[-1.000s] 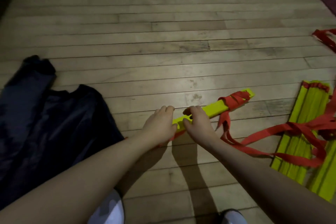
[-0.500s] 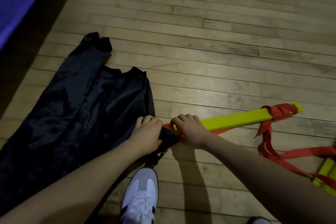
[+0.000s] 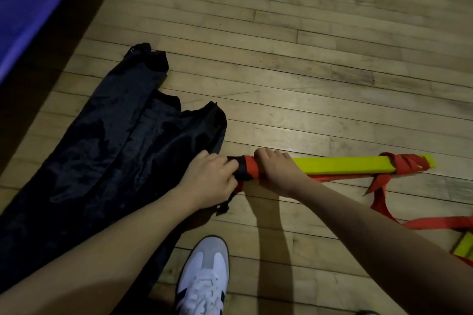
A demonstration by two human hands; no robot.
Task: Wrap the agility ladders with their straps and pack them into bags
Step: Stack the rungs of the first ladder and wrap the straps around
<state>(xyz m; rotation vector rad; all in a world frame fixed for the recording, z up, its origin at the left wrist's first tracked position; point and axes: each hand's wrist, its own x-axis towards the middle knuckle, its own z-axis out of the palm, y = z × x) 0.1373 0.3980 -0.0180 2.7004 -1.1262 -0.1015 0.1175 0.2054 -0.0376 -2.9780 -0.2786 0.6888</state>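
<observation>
Hands first, from the left: the left hand [image 3: 208, 179] has its fingers curled on the black cloth at the mouth of the bag [image 3: 107, 156], which lies flat and limp on the wooden floor [image 3: 307, 71], and the mouth sits over the near tip of the ladder bundle [image 3: 340, 165]. Just beside it, the right hand [image 3: 277, 174] grips the bundle where the red strap [image 3: 252, 167] is wound round it. Most of the yellow bundle lies outside the bag, flat on the floor and pointing right, with another winding of strap at its far end and a loose tail trailing off toward the lower right. So wrapping looks done for this bundle and bagging has only begun. At the right edge a further yellow piece [image 3: 464, 245] shows, which suggests more left to pack. A white shoe [image 3: 202, 276] stands below the hands.
</observation>
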